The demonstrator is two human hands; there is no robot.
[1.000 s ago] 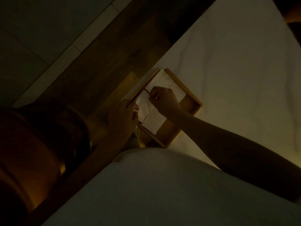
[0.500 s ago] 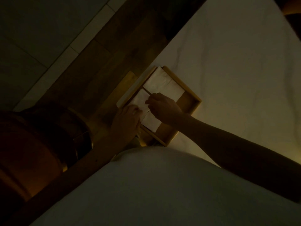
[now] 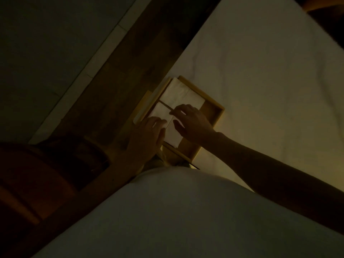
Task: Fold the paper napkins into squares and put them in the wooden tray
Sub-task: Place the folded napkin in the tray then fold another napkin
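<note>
Both left hand (image 3: 147, 133) and right hand (image 3: 193, 123) lie spread on napkins (image 3: 160, 113).

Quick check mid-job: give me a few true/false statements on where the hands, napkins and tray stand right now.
1. The left hand and the right hand both rest on napkins inside the wooden tray. True.
2. The tray sits on bare wooden floor. False: it sits on the white cloth.
3. The tray holds no napkins yet. False: several folded white napkins lie in it.
4. Part of the tray's bottom, beside the right hand, is uncovered wood. True.
</note>
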